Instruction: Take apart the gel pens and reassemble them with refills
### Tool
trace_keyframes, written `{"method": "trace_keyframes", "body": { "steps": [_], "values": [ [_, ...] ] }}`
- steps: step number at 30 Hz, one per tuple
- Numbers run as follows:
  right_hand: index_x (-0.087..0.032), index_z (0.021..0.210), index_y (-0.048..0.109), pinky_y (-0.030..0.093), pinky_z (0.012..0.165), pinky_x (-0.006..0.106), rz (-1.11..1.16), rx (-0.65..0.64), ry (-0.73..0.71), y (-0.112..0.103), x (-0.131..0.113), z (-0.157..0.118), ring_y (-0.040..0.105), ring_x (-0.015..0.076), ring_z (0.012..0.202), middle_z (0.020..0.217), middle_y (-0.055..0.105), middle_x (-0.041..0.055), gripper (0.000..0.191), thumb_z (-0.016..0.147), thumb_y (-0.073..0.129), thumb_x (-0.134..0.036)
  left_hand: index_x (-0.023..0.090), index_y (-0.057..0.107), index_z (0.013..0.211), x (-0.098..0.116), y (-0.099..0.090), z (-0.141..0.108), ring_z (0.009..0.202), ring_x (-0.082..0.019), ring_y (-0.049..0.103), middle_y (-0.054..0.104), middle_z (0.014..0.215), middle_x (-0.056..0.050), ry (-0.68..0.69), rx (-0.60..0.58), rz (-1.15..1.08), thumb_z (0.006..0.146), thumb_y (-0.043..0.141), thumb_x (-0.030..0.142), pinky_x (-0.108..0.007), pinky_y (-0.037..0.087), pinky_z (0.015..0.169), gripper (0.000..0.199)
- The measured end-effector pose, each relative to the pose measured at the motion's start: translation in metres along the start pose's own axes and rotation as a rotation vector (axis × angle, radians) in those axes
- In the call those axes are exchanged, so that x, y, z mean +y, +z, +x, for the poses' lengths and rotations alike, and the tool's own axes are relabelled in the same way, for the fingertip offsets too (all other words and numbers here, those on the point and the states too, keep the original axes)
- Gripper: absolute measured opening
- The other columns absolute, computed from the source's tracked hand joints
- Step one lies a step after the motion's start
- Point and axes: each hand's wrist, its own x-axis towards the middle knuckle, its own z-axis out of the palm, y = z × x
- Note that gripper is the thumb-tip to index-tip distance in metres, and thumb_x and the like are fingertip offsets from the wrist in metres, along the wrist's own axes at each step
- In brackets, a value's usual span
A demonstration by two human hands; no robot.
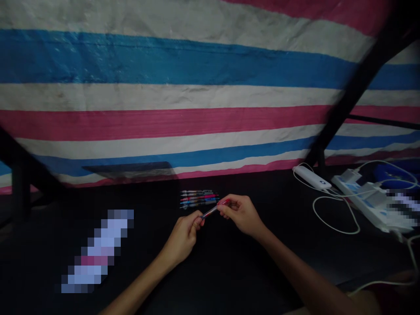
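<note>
Between my two hands is a pen (211,211) with a clear barrel and a red end, held at a slant above the black table. My left hand (184,236) pinches its lower left end. At the red upper end, the fingers of my right hand (240,212) are closed around it. Just beyond my hands lies a row of several pens (198,197), side by side, with red, blue and dark parts. My fingertips cover both ends of the held pen in part.
A power strip (370,203) with plugs and white cables stands at the right, beside a white oblong device (311,176). A pixelated, pale oblong item (101,247) lies at the left. Striped sheeting (183,96) hangs behind the black table (157,288), with dark slanted bars at both sides.
</note>
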Motion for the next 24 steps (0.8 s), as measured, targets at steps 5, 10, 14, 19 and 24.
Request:
{"method": "trace_keyframes", "body": {
  "steps": [5,10,14,19,24],
  "values": [
    [-0.016,0.072,0.064,0.041,0.048,0.023,-0.039,0.051,0.022,0.0030,0.0047,-0.0006,0.052,0.0121,0.051,0.057,0.057,0.0009,0.022,0.077,0.063,-0.038,0.018,0.046,0.069,0.0040,0.0029,0.0007,0.054,-0.012,0.038,0.039,0.058,0.004,-0.003,0.024,-0.019,0.091,0.031,0.032,-0.022,0.029,0.054,0.030],
    [-0.016,0.076,0.063,0.042,0.047,0.022,0.047,0.085,0.018,0.0066,0.0094,0.0018,0.051,0.0112,0.052,0.061,0.056,0.0000,0.024,0.076,0.063,-0.040,0.018,0.049,0.078,0.0010,0.0047,0.0012,0.055,-0.012,0.038,0.039,0.060,0.004,-0.024,-0.021,-0.088,0.092,0.030,0.036,-0.022,0.029,0.054,0.030],
    [-0.016,0.078,0.062,0.042,0.046,0.022,0.068,0.066,0.016,0.0059,0.0105,0.0027,0.050,0.0107,0.052,0.061,0.054,-0.0007,0.025,0.076,0.063,-0.040,0.018,0.049,0.079,-0.0008,0.0035,0.0009,0.054,-0.012,0.037,0.039,0.059,0.005,-0.014,-0.043,-0.100,0.092,0.030,0.037,-0.022,0.029,0.054,0.030],
    [-0.016,0.074,0.061,0.041,0.048,0.023,0.013,0.068,0.013,0.0060,0.0100,0.0004,0.051,0.0113,0.052,0.059,0.054,-0.0005,0.025,0.078,0.062,-0.041,0.018,0.049,0.074,0.0017,-0.0012,0.0014,0.052,-0.011,0.037,0.037,0.057,0.005,-0.004,-0.015,-0.047,0.092,0.031,0.035,-0.022,0.027,0.053,0.030],
    [-0.017,0.070,0.059,0.036,0.045,0.023,-0.032,0.063,0.011,0.0059,0.0087,-0.0007,0.047,0.0111,0.047,0.053,0.050,-0.0017,0.027,0.078,0.061,-0.042,0.018,0.051,0.074,0.0020,-0.0011,0.0003,0.052,-0.012,0.038,0.040,0.057,0.004,0.000,0.006,-0.023,0.091,0.032,0.034,-0.022,0.027,0.052,0.030]
  ]
}}
